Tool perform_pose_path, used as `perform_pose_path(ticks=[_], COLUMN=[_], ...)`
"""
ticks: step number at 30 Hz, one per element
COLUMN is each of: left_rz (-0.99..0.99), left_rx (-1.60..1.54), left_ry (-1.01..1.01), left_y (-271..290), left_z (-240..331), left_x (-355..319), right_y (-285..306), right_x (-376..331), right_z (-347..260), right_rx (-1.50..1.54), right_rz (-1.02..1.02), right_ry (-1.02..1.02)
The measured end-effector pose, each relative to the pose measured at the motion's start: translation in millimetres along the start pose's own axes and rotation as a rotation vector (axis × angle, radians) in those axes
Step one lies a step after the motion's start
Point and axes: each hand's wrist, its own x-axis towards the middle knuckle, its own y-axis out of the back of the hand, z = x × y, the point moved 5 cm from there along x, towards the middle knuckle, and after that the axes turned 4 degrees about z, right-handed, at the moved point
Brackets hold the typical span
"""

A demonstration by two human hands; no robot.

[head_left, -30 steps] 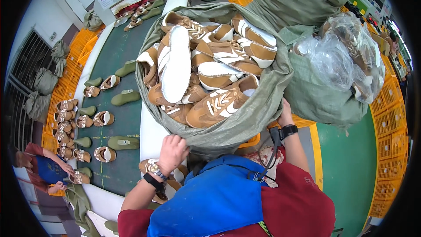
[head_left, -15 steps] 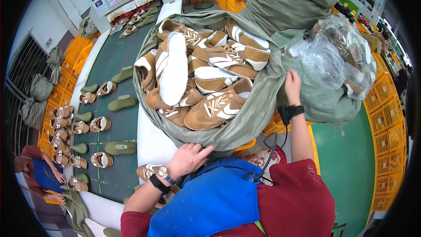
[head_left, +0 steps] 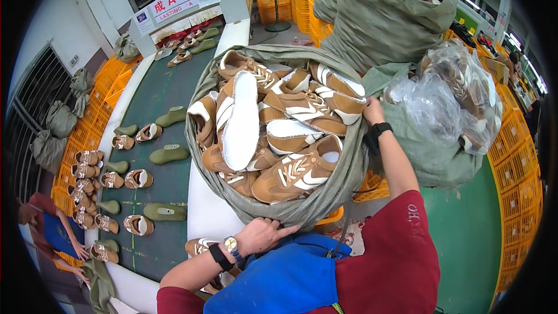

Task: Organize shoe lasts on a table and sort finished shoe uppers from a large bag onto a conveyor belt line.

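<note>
A large grey-green woven sack (head_left: 334,200) stands in front of me, its mouth rolled wide. Brown-and-white sneakers (head_left: 299,171) fill it, several on their sides; one shows a white sole (head_left: 241,119). My right hand (head_left: 374,111) has its fingers closed on the sack's rim at the right. Against the sack's near side rests my left hand (head_left: 263,236), index finger stretched to the right, its other fingers partly hidden. A watch and a black band are on my left wrist.
On the left runs a green conveyor (head_left: 157,93) with shoe uppers (head_left: 138,225) and green shoe lasts (head_left: 165,211). A person (head_left: 58,232) works beyond it. More filled sacks (head_left: 395,29) and clear plastic bags (head_left: 430,96) stand at the right. Orange crates (head_left: 517,180) line the far right.
My right hand has come in from beside the sack to grip its rim. The view has shifted, so the sack sits lower. My left hand stays at its near side.
</note>
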Motion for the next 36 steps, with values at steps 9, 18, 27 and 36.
perform_pose_path(ticks=[9, 18, 27, 36], left_rz=[0.005, 0.309, 1.003, 1.026], left_rx=[-0.184, -0.279, 0.071, -0.048], left_ry=[0.220, 0.375, 0.751, 0.604], left_y=[3.0, 44.5, 116.8, 97.9], left_z=[-7.0, 14.8, 31.2, 87.1], left_x=[-24.5, -76.5, -191.4, -213.3], right_y=[64.4, 124.4, 252.4, 169.3], right_x=[-96.6, -83.9, -261.0, -366.5], right_z=[-134.9, -161.1, -256.9, -340.5], right_rx=[-0.193, -0.071, 0.414, 0.680], right_rz=[0.239, 0.454, -0.098, -0.744], right_ry=[0.757, 0.682, 1.176, 1.610])
